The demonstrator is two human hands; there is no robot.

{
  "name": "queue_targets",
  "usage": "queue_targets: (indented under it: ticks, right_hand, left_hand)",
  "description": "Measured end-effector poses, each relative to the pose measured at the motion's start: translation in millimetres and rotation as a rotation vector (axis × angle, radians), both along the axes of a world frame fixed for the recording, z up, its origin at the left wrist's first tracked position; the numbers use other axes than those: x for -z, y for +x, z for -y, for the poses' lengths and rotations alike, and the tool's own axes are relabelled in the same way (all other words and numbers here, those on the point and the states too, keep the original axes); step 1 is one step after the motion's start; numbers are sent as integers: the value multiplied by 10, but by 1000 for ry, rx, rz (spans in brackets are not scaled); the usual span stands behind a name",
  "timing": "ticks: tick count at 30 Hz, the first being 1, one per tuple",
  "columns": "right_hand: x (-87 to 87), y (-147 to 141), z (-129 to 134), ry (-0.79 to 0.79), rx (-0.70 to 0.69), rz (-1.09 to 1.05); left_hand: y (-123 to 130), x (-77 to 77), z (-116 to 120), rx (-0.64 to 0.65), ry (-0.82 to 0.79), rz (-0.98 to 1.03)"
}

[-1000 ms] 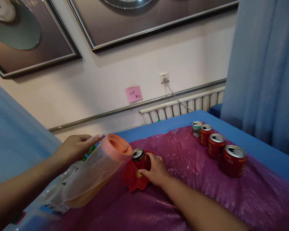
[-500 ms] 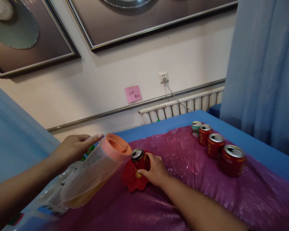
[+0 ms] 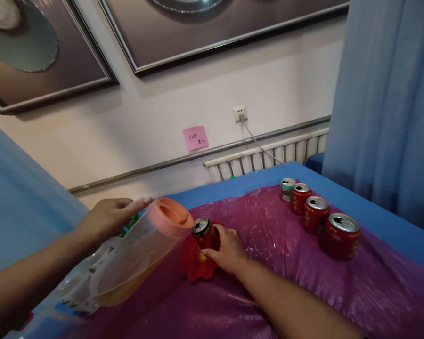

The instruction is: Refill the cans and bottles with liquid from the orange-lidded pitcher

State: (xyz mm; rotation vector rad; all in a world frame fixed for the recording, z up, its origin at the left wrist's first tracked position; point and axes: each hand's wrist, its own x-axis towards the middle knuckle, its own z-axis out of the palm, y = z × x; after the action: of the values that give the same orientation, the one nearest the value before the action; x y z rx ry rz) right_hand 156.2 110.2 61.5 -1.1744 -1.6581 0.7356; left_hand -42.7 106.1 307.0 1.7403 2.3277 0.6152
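The left forearm enters from the lower left and slants up toward the middle, with the left hand [image 3: 115,216] at the upper side of a clear pitcher [image 3: 137,263]. Its thumb stretches toward the orange lid [image 3: 173,215], while its other fingers, partly hidden, grip the pitcher. The pitcher is tilted lid-end up, light brown liquid lying along its lower side, and its lip is right by the top of a red can [image 3: 210,239]; whether they touch is hard to tell. The right forearm reaches in from the lower right, angled up and leftward. The right hand [image 3: 231,249] grips the can from its right side, thumb across the front and fingers bent around the far side. The can, opened on top, is over a red wavy-edged dish [image 3: 194,266] on the purple plastic sheet [image 3: 268,282] covering much of the blue worktop [image 3: 205,190]. Four more opened cans [image 3: 316,216] stand in a slanting row farther right.
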Motion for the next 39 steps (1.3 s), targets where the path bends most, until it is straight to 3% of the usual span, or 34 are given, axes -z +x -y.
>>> queue_targets:
  ticks: [39]
  right_hand:
    - [-2, -4, 1, -1, 15, 20]
  left_hand:
    - [-16, 11, -8, 18, 0, 20]
